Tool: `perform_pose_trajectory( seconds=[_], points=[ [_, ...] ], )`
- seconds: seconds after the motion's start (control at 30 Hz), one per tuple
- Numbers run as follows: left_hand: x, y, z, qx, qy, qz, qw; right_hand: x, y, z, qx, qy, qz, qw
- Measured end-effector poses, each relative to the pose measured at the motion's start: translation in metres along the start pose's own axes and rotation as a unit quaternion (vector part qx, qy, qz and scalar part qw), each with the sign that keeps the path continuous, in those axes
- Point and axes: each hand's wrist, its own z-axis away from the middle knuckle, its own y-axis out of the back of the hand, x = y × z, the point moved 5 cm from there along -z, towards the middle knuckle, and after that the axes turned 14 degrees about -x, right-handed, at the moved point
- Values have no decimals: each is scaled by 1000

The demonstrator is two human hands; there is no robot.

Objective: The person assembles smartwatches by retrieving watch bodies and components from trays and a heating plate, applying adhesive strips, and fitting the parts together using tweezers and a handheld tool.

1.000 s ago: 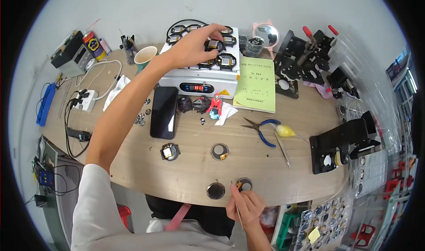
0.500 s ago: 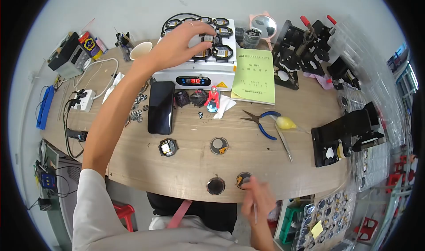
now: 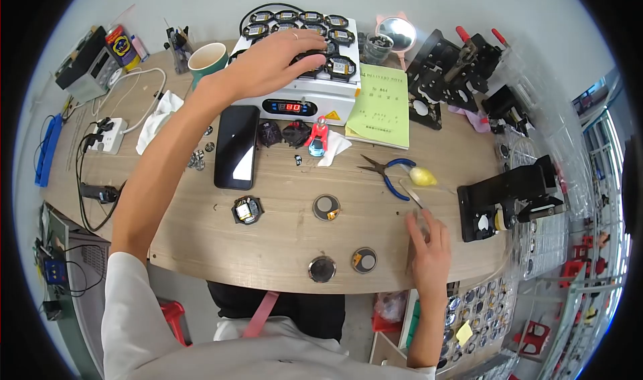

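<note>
At the wood-grain table's (image 3: pixel 295 236) near edge, a dark, metal-rimmed round module (image 3: pixel 322 269) and a grey-backed disc (image 3: pixel 364 260) with orange flex. Just shifted away from the disc toward slim steel tweezers (image 3: pixel 414 194): right hand (image 3: pixel 432 249), suggesting a pause there; fingers loosely spread, any hold impossible to tell. Farther, atop the boxy white hot plate (image 3: pixel 337 100), left hand (image 3: pixel 273 58) curved narrowly around a black watch case (image 3: pixel 331 48), firmness hidden.

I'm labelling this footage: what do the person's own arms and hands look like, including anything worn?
The left grip, an ungloved hand, wears a thin ring; the right grip is ungloved too, with no ring visible. The left sleeve is plain, pale grey and short. Only the edge of a similarly pale right sleeve shows.
</note>
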Motion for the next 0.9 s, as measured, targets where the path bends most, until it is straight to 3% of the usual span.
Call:
perform_pose_trajectory(
  seconds=[0.1,0.13,0.2,0.27,0.37,0.43,0.57,0.67,0.9],
  points=[
    [-2,-5,3,3,0,4,1000,-16,10,9,56,62,-68,994],
    [-3,-6,1,-5,2,12,1000,-27,15,11,42,63,-71,995],
    [-8,-8,2,13,7,32,999,-60,18,12,-60,121,-217,967],
    [6,-2,8,112,-52,-2,992,-70,6,14,-93,132,-218,962],
    [47,12,44,98,-55,-28,993,-70,-6,11,-75,154,-180,969],
    [84,14,80,187,-121,-21,975,-73,-1,10,-21,150,-208,966],
    [104,-29,136,157,-145,56,975,-116,-3,3,-57,223,-249,941],
    [95,-56,156,171,-131,91,972,-140,-4,0,-94,224,-153,958],
    [71,-64,165,210,-100,154,960,-141,-2,-12,-137,224,-151,953]
  ],
)
